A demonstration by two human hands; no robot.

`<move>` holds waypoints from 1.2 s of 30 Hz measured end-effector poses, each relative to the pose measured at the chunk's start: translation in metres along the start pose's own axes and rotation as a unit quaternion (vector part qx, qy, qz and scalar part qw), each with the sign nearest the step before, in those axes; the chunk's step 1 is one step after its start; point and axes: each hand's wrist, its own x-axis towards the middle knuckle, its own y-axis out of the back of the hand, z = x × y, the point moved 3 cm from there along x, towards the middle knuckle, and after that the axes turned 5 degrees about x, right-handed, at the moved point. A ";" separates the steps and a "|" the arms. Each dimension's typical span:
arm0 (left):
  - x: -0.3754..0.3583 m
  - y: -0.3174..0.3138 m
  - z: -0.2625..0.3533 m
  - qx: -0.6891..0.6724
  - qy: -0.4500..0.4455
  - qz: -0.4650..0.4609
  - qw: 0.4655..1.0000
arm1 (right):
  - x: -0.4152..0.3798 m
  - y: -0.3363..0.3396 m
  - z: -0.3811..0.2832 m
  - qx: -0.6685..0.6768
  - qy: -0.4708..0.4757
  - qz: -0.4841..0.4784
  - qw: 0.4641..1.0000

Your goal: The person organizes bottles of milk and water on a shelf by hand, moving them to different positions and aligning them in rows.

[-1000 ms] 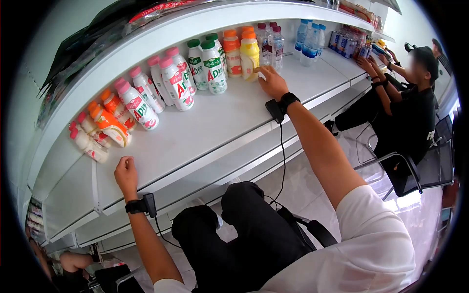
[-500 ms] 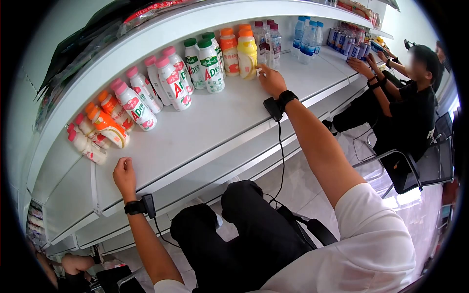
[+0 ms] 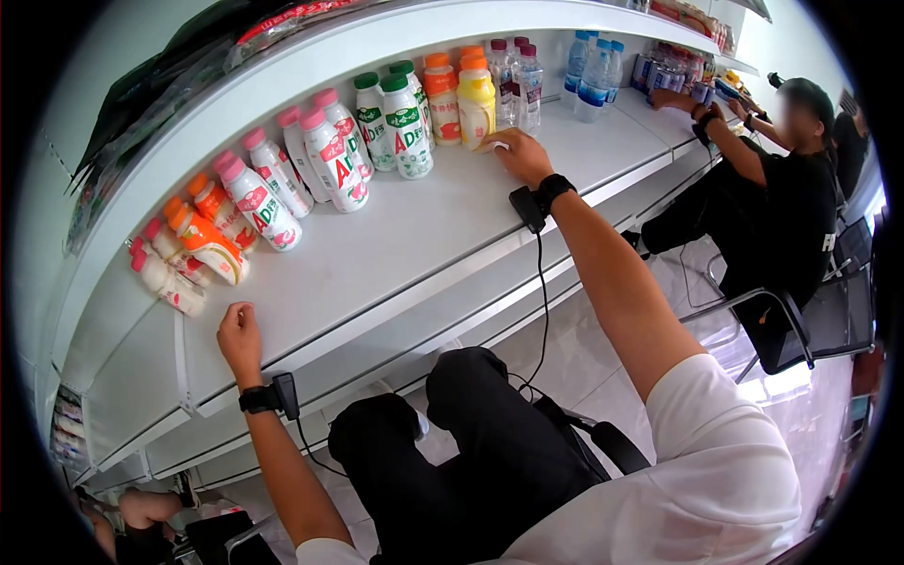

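My right hand reaches over the white shelf, its fingers extended and their tips right at the foot of a yellow bottle with an orange cap. To that bottle's left stand an orange-capped bottle with an orange label and several green-capped white bottles. Bottles with dark red caps are just right of it. Loosely curled, with nothing in it, my left hand rests at the shelf's front left. Nearest to it are a tilted pink-capped bottle and an orange-labelled bottle.
Pink-capped white bottles fill the middle of the row. Blue-capped water bottles stand farther right. A seated person in black reaches toward cans at the far right. Black cables hang from my wrist devices. An upper shelf overhangs the bottles.
My right hand has shifted slightly left and down along the yellow bottle's foot, its fingers straighter. My left hand stays put. The person at the right has moved an arm and turned the head.
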 end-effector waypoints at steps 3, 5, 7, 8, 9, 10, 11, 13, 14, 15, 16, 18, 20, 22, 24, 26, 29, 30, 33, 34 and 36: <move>0.002 -0.005 -0.008 -0.030 -0.009 0.026 0.999 | 0.000 0.000 -0.001 -0.002 0.004 0.003 1.000; 0.002 -0.005 -0.010 -0.036 -0.008 0.028 0.999 | -0.001 0.001 0.000 0.001 0.014 0.020 1.000; 0.000 -0.005 -0.008 -0.034 -0.008 0.027 0.999 | 0.000 0.002 0.000 0.050 -0.061 0.039 0.996; 0.001 -0.004 -0.007 -0.028 -0.009 0.024 0.999 | -0.001 0.002 0.001 0.075 -0.100 0.049 0.991; 0.001 -0.004 -0.007 -0.023 -0.010 0.021 0.999 | -0.001 0.002 0.001 0.070 -0.079 0.045 0.993; 0.002 -0.005 -0.009 -0.027 -0.010 0.023 0.999 | -0.001 0.003 0.001 0.066 -0.058 0.041 0.995; 0.003 -0.007 -0.013 -0.031 -0.010 0.025 0.999 | 0.000 0.003 0.001 0.061 -0.037 0.036 0.997; 0.001 -0.005 -0.009 -0.027 -0.009 0.029 0.999 | -0.001 0.004 -0.003 0.071 -0.008 0.048 0.996; 0.000 -0.004 -0.006 -0.018 -0.010 0.031 0.999 | -0.003 0.005 -0.004 0.076 0.006 0.054 0.996; -0.001 -0.003 -0.003 -0.009 -0.012 0.034 0.999 | -0.003 0.005 -0.003 0.074 0.002 0.051 0.996; 0.000 -0.003 -0.004 -0.015 -0.010 0.029 0.999 | -0.003 0.004 -0.003 0.073 0.000 0.047 0.996; 0.001 -0.003 -0.007 -0.027 -0.004 0.023 0.999 | -0.001 0.003 -0.001 0.082 -0.015 0.040 0.996; 0.000 -0.003 -0.006 -0.029 -0.004 0.012 1.000 | -0.001 0.003 0.002 0.105 -0.040 0.032 0.993; 0.000 -0.003 -0.005 -0.026 -0.001 0.006 1.000 | 0.000 0.001 0.006 0.083 -0.046 0.031 0.995; 0.000 -0.003 -0.004 -0.021 0.009 0.006 1.000 | 0.001 -0.001 0.008 0.065 -0.051 0.024 0.996; 0.001 -0.004 -0.004 -0.020 0.003 0.005 1.000 | 0.000 -0.004 0.009 0.051 -0.055 0.010 0.997; 0.001 -0.003 -0.007 -0.022 0.008 -0.005 1.000 | -0.003 0.001 -0.001 0.058 -0.078 -0.030 0.995; 0.001 -0.003 -0.006 -0.024 0.013 -0.009 1.000 | -0.003 0.000 -0.001 0.056 -0.076 -0.025 0.995; -0.001 -0.001 -0.001 -0.005 0.006 -0.001 1.000 | -0.002 -0.001 0.002 0.043 -0.055 -0.008 0.998; -0.001 -0.001 -0.002 -0.010 0.008 -0.002 1.000 | -0.002 0.000 0.003 0.038 -0.040 0.003 0.998; 0.000 -0.002 -0.003 -0.018 0.012 -0.002 1.000 | -0.003 -0.001 0.002 0.032 -0.025 0.016 0.999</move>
